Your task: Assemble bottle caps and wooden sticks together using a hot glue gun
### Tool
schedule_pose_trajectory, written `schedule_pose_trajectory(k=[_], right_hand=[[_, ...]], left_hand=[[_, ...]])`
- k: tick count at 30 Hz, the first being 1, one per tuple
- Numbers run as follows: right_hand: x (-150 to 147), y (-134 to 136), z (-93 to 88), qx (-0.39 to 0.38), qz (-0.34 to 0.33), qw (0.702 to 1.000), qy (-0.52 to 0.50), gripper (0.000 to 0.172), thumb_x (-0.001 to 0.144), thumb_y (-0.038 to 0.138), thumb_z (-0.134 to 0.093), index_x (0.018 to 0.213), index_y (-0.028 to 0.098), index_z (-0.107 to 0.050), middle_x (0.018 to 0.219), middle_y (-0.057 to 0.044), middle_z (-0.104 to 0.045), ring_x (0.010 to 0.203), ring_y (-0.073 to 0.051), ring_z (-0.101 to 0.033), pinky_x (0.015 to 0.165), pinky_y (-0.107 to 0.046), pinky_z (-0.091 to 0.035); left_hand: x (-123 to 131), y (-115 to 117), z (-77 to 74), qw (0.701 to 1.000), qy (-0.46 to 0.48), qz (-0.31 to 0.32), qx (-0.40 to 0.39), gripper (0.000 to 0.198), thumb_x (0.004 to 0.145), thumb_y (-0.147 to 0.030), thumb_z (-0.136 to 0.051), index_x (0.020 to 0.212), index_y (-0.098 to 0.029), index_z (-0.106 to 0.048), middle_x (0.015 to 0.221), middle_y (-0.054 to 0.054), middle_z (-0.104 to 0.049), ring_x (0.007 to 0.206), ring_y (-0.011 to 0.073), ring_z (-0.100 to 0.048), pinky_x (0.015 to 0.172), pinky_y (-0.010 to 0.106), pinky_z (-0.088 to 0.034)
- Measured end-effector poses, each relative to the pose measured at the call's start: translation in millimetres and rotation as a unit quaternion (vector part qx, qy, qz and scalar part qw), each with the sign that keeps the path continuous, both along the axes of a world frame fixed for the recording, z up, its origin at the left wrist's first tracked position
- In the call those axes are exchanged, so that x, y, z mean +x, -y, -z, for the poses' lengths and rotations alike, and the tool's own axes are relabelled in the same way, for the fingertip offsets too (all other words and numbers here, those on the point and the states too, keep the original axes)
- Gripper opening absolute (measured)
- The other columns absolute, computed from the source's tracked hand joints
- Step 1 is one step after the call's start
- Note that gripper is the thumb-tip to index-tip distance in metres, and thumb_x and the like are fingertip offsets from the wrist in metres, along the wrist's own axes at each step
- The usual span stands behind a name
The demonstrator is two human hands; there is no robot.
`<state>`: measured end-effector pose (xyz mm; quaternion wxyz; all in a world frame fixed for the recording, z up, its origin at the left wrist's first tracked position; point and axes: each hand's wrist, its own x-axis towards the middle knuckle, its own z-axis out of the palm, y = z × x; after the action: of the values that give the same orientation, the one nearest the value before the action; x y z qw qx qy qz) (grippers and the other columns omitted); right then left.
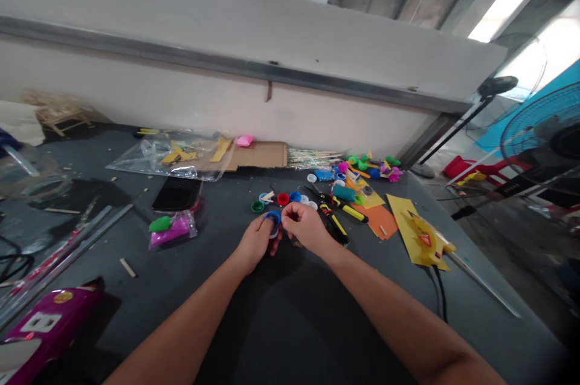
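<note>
My left hand (256,242) and my right hand (304,225) meet over the dark table (281,312), both with fingers curled. Between them sits a blue bottle cap (273,217), pinched by my left fingertips. My right hand's fingers are pressed together beside that cap; what they hold is too small to make out. Just beyond lie loose caps: a green cap (257,207), a red cap (283,199) and another blue cap (295,196).
Scissors (317,194) and a yellow-black utility knife (334,223) lie right of my hands. Orange paper (379,220), yellow card (419,234), coloured clay pieces (362,167), a phone (176,193), a magenta clay bag (172,230), cardboard (258,155) and a fan (544,125) surround them.
</note>
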<state>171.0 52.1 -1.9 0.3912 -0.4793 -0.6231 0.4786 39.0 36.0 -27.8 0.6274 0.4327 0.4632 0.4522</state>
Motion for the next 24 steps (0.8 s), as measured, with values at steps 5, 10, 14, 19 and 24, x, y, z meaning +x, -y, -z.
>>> schedule_pose_trajectory(k=[5, 10, 14, 19, 24], right_hand=[[1.5, -0.7, 4.1, -0.019, -0.014, 0.999, -0.036, 0.000, 0.067, 0.018, -0.051, 0.068, 0.018, -0.051, 0.050, 0.007, -0.049, 0.039, -0.005, -0.043, 0.039, -0.016, -0.033], [2.1, -0.8, 7.0, -0.039, -0.023, 0.996, -0.079, 0.003, 0.068, 0.020, -0.054, 0.067, 0.018, -0.052, 0.050, 0.007, -0.048, 0.040, -0.006, -0.043, 0.040, -0.017, -0.032], [1.2, 0.9, 2.2, -0.058, -0.038, 0.990, -0.126, 0.005, 0.066, 0.020, -0.055, 0.066, 0.017, -0.052, 0.052, 0.006, -0.049, 0.040, -0.005, -0.043, 0.041, -0.018, -0.031], [2.2, 1.4, -4.8, -0.052, -0.037, 0.980, -0.189, 0.004, 0.066, 0.019, -0.054, 0.064, 0.017, -0.051, 0.057, 0.005, -0.050, 0.040, -0.005, -0.041, 0.040, -0.018, -0.030], [7.4, -1.8, 0.6, -0.059, -0.006, 0.969, -0.242, 0.010, 0.066, 0.018, -0.046, 0.057, 0.018, -0.043, 0.054, 0.005, -0.044, 0.041, -0.005, -0.032, 0.037, -0.017, -0.025]], left_hand=[[0.1, 0.3, -0.4, 1.000, -0.008, 0.008, 0.003, 0.022, 0.080, -0.036, -0.040, 0.069, -0.018, -0.046, 0.052, -0.004, -0.049, 0.037, 0.0081, -0.041, 0.031, 0.019, -0.033], [1.2, 2.0, -4.9, 1.000, -0.013, 0.007, -0.003, 0.023, 0.080, -0.038, -0.042, 0.068, -0.018, -0.046, 0.051, -0.004, -0.049, 0.036, 0.0077, -0.040, 0.031, 0.018, -0.032], [0.2, 1.0, -5.1, 1.000, 0.005, 0.001, -0.006, 0.023, 0.080, -0.038, -0.044, 0.068, -0.018, -0.047, 0.051, -0.003, -0.048, 0.037, 0.0080, -0.040, 0.031, 0.019, -0.032], [-2.7, -0.1, -5.7, 0.998, 0.062, -0.002, -0.028, 0.021, 0.079, -0.035, -0.045, 0.068, -0.017, -0.048, 0.052, -0.003, -0.048, 0.038, 0.0081, -0.040, 0.032, 0.019, -0.032], [-4.7, 2.1, -10.8, 0.994, 0.094, -0.001, -0.047, 0.023, 0.077, -0.037, -0.048, 0.067, -0.017, -0.048, 0.052, -0.003, -0.048, 0.037, 0.0069, -0.039, 0.033, 0.018, -0.029]])
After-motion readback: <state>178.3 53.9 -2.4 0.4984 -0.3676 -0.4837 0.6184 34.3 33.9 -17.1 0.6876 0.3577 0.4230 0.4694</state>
